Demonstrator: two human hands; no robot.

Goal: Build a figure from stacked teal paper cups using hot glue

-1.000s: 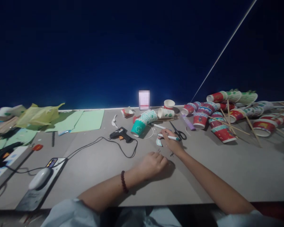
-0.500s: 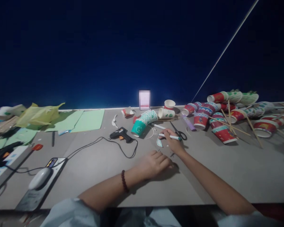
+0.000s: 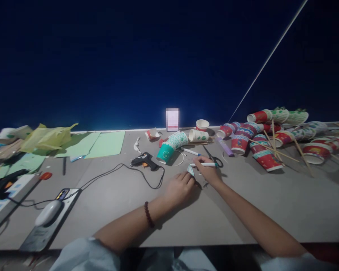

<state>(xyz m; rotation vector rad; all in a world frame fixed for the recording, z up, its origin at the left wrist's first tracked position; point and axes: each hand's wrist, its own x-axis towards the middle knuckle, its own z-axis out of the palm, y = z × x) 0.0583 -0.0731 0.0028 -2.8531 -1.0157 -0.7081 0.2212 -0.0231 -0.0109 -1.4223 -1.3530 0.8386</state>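
Note:
My right hand (image 3: 206,172) is closed around a white marker (image 3: 205,165) with a teal end, its tip pointing left just above a small white paper cutout (image 3: 190,170) with a teal outline. My left hand (image 3: 180,188) lies palm down on the table, fingers stretched forward, the fingertips at the near edge of that cutout. Whether they press on it is hard to see. Black scissors (image 3: 217,160) lie just beyond my right hand, beside a second marker (image 3: 190,151). Dark scraps (image 3: 205,184) are between my hands.
Behind my hands lie joined green paper cups (image 3: 169,148) and a black glue gun (image 3: 145,161) with its cord. Decorated cups (image 3: 240,141) and wooden sticks crowd the right. Green paper (image 3: 106,144), a power strip (image 3: 11,199) and a phone (image 3: 49,226) are at left.
My left hand has slid forward, its fingers uncurling toward the paper cutout. The marker in my right hand has tipped slightly and its tip is now over the cutout.

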